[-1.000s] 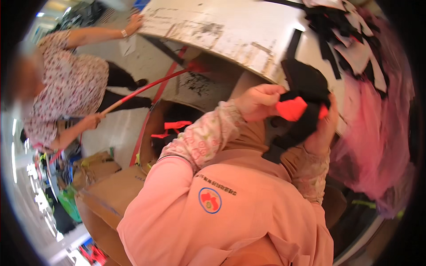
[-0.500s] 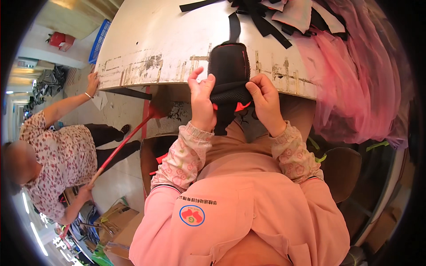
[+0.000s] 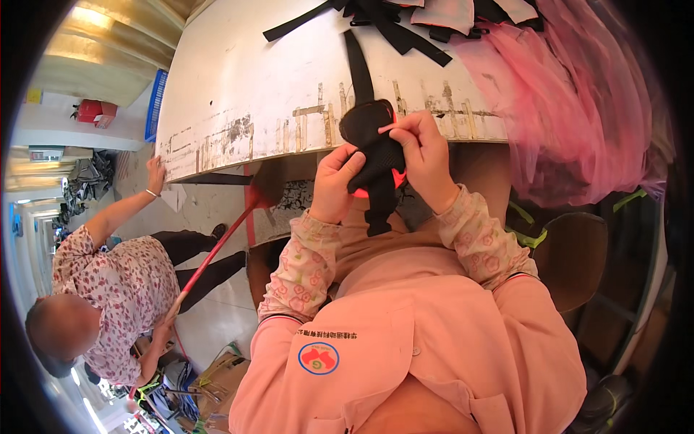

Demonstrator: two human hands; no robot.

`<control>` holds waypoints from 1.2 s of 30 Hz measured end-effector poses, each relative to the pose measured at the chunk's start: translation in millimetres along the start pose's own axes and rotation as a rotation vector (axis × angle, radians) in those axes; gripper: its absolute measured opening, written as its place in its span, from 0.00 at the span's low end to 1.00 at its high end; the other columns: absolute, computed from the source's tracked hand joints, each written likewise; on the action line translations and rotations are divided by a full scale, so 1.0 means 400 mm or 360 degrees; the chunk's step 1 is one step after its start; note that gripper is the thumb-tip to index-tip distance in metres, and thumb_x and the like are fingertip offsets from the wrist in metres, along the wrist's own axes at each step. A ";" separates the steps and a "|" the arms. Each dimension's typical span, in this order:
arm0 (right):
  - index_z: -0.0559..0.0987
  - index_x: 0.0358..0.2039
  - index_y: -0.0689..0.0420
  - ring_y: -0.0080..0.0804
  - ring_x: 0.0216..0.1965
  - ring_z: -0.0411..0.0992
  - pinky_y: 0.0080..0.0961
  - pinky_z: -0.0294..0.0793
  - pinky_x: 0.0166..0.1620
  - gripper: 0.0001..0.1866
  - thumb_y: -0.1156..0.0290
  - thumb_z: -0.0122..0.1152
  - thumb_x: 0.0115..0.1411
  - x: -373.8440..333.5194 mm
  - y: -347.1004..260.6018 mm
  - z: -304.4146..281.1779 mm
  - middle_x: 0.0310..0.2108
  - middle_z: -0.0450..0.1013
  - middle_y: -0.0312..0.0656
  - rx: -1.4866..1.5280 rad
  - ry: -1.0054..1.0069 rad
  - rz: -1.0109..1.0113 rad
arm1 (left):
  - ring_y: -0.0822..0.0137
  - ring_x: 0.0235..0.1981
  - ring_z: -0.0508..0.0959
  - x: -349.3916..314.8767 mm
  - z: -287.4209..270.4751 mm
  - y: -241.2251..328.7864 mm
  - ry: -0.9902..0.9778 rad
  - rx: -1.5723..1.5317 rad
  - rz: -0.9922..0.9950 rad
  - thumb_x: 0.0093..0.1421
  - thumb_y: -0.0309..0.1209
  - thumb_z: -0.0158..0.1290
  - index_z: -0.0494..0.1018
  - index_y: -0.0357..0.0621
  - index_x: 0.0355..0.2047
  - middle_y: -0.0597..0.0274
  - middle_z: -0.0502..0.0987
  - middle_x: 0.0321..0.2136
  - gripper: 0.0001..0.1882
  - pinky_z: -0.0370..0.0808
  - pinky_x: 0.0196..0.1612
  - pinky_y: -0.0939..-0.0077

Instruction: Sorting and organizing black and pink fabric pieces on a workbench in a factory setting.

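Observation:
Between my hands, at the near edge of the table, is a black padded fabric piece [image 3: 377, 163] with a red-orange inside showing along its edges. One black strap [image 3: 358, 69] runs from it onto the tabletop; another hangs toward my lap. My left hand [image 3: 335, 186] is closed on the piece's left side, thumb on top of the mesh part. My right hand [image 3: 426, 152] pinches its upper right edge, where a bit of the red-orange lining shows by the fingertips. The piece is folded, so part of it is hidden.
Black strips [image 3: 394, 32] and light-backed fabric pieces [image 3: 447, 16] lie at the table's [image 3: 238, 79] far side. Pink netting [image 3: 578, 137] drapes over its right end. At left, a person [image 3: 130, 289] touches the table corner and holds a red-handled tool [image 3: 217, 249]. A blue crate [image 3: 154, 107] stands beyond.
The piece has gone from lying stretched upright to being folded and bunched. My left fingers have closed onto it, and my right hand has moved up its edge. The view has shifted slightly.

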State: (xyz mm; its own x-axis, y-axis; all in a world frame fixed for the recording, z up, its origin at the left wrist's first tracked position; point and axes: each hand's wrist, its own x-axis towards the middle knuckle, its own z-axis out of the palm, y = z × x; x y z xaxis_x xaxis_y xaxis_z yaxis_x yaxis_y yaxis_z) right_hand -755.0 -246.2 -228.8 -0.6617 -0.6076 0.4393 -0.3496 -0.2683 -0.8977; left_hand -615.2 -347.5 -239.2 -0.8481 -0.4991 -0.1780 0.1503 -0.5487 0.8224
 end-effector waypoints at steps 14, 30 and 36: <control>0.70 0.33 0.57 0.14 0.33 0.67 0.15 0.68 0.37 0.06 0.69 0.50 0.64 0.009 -0.030 -0.014 0.31 0.70 0.32 0.1756 -0.0347 0.1185 | 0.69 0.32 0.77 0.023 0.108 0.050 0.0203 -0.0252 0.0247 0.65 0.36 0.44 0.70 0.37 0.38 0.58 0.76 0.33 0.13 0.76 0.36 0.77; 0.72 0.35 0.58 0.16 0.28 0.68 0.14 0.68 0.35 0.07 0.68 0.49 0.64 -0.066 -0.029 -0.068 0.26 0.69 0.30 0.1012 -0.0270 0.0827 | 0.59 0.44 0.75 -0.033 0.104 -0.016 0.0114 -0.0428 0.0279 0.66 0.46 0.37 0.66 0.30 0.49 0.49 0.73 0.45 0.28 0.71 0.50 0.67; 0.73 0.36 0.60 0.21 0.36 0.71 0.20 0.70 0.44 0.11 0.65 0.47 0.65 -0.095 -0.008 -0.050 0.34 0.73 0.36 0.1740 -0.0346 0.1037 | 0.61 0.44 0.74 -0.048 0.086 -0.047 0.0082 -0.0589 0.0210 0.65 0.43 0.40 0.67 0.32 0.47 0.52 0.74 0.44 0.23 0.70 0.51 0.68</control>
State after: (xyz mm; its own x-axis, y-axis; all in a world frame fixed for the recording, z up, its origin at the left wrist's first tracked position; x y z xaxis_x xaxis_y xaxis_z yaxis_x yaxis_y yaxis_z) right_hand -742.2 -207.3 -242.0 -0.3471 -0.9378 -0.0098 0.7845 -0.2846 -0.5510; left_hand -619.3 -304.5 -232.4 -0.7841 -0.6092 -0.1184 0.4371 -0.6776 0.5914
